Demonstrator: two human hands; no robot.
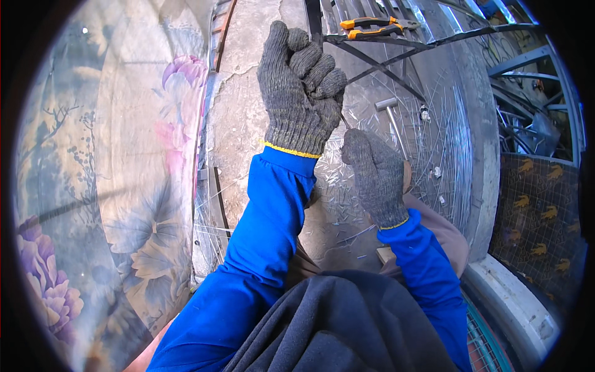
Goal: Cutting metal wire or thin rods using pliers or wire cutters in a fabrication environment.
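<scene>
My left hand, in a grey knitted glove with a yellow edge, is raised ahead of me with its fingers curled in. Whatever lies inside that grip is hidden by the glove. Lower and to the right, my right hand, gloved the same way, has its fingers pressed together. A thin dark strip shows in the gap between the two hands; I cannot tell what it is or which hand holds it. Beyond the right hand a hammer with a metal head rests on the floor.
Combination pliers with orange and black handles lie on a dark metal frame ahead. Short cut wire pieces litter the concrete floor. Long wires lie at the right. A flowered sheet covers the left side; a metal rack stands far right.
</scene>
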